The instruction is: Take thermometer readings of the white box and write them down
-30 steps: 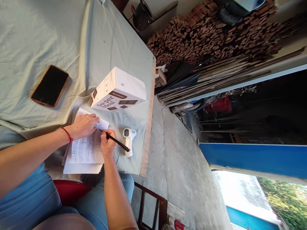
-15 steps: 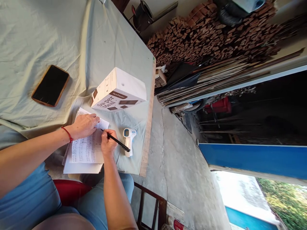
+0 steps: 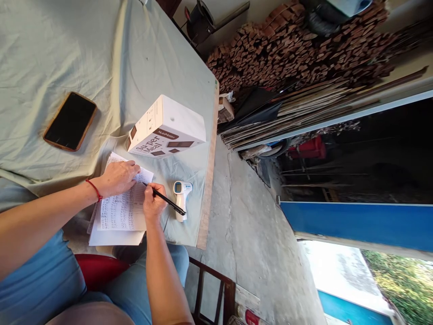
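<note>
My right hand (image 3: 154, 201) is closed around a black pen (image 3: 169, 202), whose tip meets the written sheet near its right side. Rows of handwriting cover much of that sheet of paper (image 3: 118, 212), which lies on other white sheets at the table's near edge. Across the upper part of the paper lies my left hand (image 3: 120, 177), flat with fingers stretched out, a red cord bracelet at the wrist. Just right of the pen rests a white and blue infrared thermometer (image 3: 182, 194). Beyond the paper stands a white "Super Meal" box (image 3: 182, 119).
A phone in a brown case (image 3: 71, 121) lies on the cloth-covered table (image 3: 84, 36) to the left. The table's wooden edge (image 3: 209, 180) runs along the right. Past it are concrete floor, stacked firewood (image 3: 253, 49) and a dark wooden chair (image 3: 213, 280) below.
My right hand and the pen have shifted very slightly to the right. My left hand stays on the paper, and the other things keep their places.
</note>
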